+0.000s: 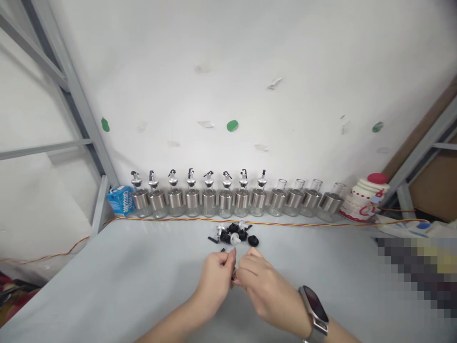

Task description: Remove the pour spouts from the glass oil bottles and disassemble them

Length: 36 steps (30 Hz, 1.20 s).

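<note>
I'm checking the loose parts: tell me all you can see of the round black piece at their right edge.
The round black piece has a wide rim and raised middle; it looks like rubber or plastic. It lies on the grey table, right of the other parts, just beyond the right hand, seemingly touching neither. Its underside is hidden.

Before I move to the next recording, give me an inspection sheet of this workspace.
Surface: grey table.
Job's things: eight spouted bottles and four open bottles in a row; loose parts piled in front.
Clutter: blue carton and red-topped container at the row's ends.
Hands: left hand and right hand pinch a small part, mostly hidden.
Cables: twisted wire before the bottles.
Surroundings: white wall, green patches, metal frame.
</note>
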Tool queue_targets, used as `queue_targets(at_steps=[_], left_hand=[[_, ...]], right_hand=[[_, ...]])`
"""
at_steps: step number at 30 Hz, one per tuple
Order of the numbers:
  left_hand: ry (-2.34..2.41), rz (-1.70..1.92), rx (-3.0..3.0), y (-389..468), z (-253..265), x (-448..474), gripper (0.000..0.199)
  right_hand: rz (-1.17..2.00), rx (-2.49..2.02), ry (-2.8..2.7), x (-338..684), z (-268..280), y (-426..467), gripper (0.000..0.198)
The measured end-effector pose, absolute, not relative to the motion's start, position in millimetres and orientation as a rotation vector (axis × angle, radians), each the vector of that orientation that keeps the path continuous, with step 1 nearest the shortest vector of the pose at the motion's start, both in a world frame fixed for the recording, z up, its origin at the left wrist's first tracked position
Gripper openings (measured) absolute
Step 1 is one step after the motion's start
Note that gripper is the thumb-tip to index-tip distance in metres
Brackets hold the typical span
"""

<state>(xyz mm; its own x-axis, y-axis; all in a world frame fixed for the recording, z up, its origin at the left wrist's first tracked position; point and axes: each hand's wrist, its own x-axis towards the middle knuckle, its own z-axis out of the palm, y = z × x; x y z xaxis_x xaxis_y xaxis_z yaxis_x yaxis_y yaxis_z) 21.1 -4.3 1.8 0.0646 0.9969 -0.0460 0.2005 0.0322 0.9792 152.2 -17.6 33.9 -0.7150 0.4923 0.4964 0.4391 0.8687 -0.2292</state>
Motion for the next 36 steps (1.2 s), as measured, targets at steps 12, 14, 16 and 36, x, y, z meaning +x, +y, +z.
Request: queue_targets(at_steps=[12, 14, 16, 36], left_hand=[[1.276, 1.043, 1.236, 2.8, -2.5, 25.2, 0.051], [1.274, 1.064, 1.228, 2.6, -1.7, 25.1, 0.05], [1.277, 1.07, 1.223, 3.7, -2.2, 25.1, 0.05], [1.328, 0.898, 1.391, 17.9, -5.3, 16.2, 0.047]], right_hand=[[0.089, -0.658, -2.469, 153.5, 30.8, -14.8, 0.02], [0.073, -0.658, -2.466, 152.8, 29.2, -14.6, 0.02], [0.056, -0.655, -2.471, 152.3, 27.9, -14.2, 0.02], [-0.027, -0.685, -2.523, 149.3, 20.4, -11.8, 0.018]])
